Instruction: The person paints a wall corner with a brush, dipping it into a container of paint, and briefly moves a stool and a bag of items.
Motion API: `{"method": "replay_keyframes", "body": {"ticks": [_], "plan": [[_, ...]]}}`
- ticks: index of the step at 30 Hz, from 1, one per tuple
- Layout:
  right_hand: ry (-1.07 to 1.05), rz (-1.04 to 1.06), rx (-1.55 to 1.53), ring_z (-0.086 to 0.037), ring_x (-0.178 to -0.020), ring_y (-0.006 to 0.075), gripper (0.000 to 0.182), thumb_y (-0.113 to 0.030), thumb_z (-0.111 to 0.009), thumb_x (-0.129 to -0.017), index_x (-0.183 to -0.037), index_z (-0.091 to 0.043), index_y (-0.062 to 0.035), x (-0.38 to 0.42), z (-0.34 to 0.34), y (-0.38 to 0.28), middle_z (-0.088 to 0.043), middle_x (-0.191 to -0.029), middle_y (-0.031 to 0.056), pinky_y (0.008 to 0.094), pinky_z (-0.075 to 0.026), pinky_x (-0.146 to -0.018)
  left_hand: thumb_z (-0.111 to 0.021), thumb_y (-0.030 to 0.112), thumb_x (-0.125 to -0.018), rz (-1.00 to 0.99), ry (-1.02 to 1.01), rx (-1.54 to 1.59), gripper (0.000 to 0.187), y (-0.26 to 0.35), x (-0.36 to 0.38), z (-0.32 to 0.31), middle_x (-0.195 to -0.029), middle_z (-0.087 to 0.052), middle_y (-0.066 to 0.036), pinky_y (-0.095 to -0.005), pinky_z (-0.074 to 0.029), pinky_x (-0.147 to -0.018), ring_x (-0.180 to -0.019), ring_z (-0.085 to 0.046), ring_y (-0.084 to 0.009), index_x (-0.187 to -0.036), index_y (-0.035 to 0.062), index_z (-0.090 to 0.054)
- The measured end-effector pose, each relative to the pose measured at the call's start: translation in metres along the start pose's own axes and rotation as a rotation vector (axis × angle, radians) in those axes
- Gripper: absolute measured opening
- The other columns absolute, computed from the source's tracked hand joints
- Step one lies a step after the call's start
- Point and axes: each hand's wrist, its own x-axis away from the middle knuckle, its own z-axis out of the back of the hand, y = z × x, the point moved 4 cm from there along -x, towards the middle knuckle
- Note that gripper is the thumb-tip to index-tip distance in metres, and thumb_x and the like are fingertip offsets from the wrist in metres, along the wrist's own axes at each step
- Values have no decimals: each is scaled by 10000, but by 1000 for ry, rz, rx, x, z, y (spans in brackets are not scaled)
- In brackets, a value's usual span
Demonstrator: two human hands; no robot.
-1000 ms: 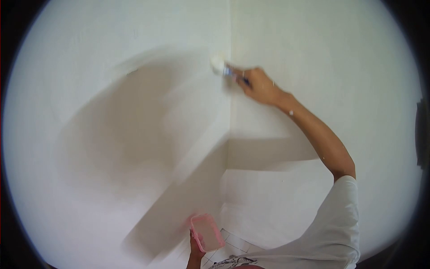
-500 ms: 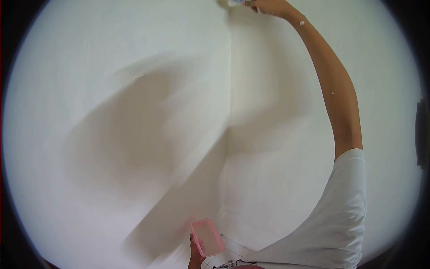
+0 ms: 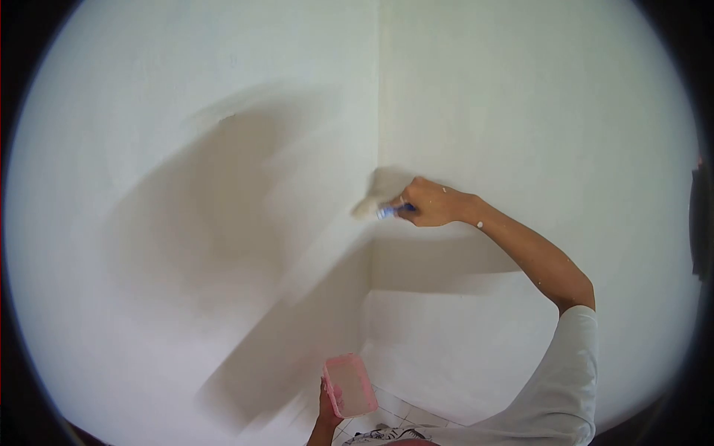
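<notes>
My right hand [image 3: 435, 202] is closed around the blue handle of a paintbrush [image 3: 385, 211]. The brush points left, its pale bristles at the corner where two white walls meet. White specks dot the wrist and forearm. Low in the view, my left hand [image 3: 327, 407] grips the left side of a pink rectangular container [image 3: 360, 412], which is open at the top with pale contents inside. Some of the left fingers are hidden by the container.
The left wall [image 3: 171, 89] and right wall [image 3: 520, 97] carry broad shadows. Pale floor tiles [image 3: 394, 405] show beneath the container. A dark object [image 3: 699, 223] stands at the far right edge.
My right hand has come down along the corner with the brush, from the top edge to mid-height, and the elbow is now more bent. The pink container has shifted slightly right and up.
</notes>
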Motion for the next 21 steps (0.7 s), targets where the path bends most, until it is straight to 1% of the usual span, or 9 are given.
{"method": "replay_keyframes", "body": {"ticks": [3,4,10,11,13,17,19,20,21], "plan": [[-294,25,58,-539,-594,307,131,-128,-671,-884,-901,-737,-17,-15,4,21,-639,-704,214,431,-475,-638,-396,628,-1022,20,-25,60,674,-7,-5,16,-1457,-516,-72,-538,-451,-1081,-1319,-519,-302,-1522,176,-384],[-108,115,71,-521,-586,286,155,-135,-681,-869,-828,-690,15,-32,26,30,-642,-709,212,416,-469,-625,-396,628,-1022,25,-22,58,674,-10,-1,17,-1457,-516,-72,-538,-451,-1081,-1319,-519,-302,-1522,176,-384],[140,-56,336,-697,-727,195,349,-342,-697,-825,-978,-781,-40,-131,245,25,-717,-733,88,355,-528,-698,-412,658,-1004,-114,45,31,689,-13,-10,1,-1391,-566,-88,-551,-484,-1031,-1236,-577,-318,-1487,168,-431],[288,44,290,-693,-686,263,384,-369,-695,-842,-922,-765,0,-138,272,24,-704,-709,146,393,-528,-684,-410,656,-1005,-127,41,38,684,-14,-9,-4,-1388,-567,-85,-549,-485,-1028,-1232,-579,-317,-1484,168,-435],[609,-174,285,-561,-586,135,331,-283,-670,-916,-1114,-777,-40,-133,310,2,-676,-664,75,333,-462,-561,-407,655,-1006,-138,44,46,680,-11,-12,-1,-1385,-569,-82,-548,-485,-1026,-1227,-580,-317,-1481,169,-438],[542,-183,342,-580,-586,171,330,-243,-621,-920,-1138,-759,-37,-147,252,29,-687,-687,105,363,-478,-572,-392,646,-1015,-54,72,82,657,-21,-9,25,-1401,-555,-76,-545,-484,-1026,-1251,-564,-311,-1469,176,-451],[664,-38,430,-628,-609,427,464,-374,-642,-914,-758,-684,61,-129,187,29,-632,-712,298,496,-514,-648,-385,642,-1019,-52,58,81,649,-18,-15,25,-1405,-551,-75,-545,-483,-1026,-1257,-559,-311,-1466,176,-454],[575,-58,400,-495,-494,312,321,-284,-633,-952,-1092,-738,-15,-110,155,24,-566,-663,277,431,-430,-532,-375,634,-1026,-58,64,55,658,-20,-11,25,-1440,-520,-75,-542,-459,-1056,-1295,-528,-306,-1495,175,-415],[448,-146,345,-480,-479,311,281,-252,-638,-948,-1043,-737,-6,-90,122,26,-577,-668,265,443,-420,-516,-365,626,-1032,-68,59,29,668,-17,-15,24,-1476,-488,-76,-540,-435,-1087,-1332,-496,-300,-1524,173,-376]]}}
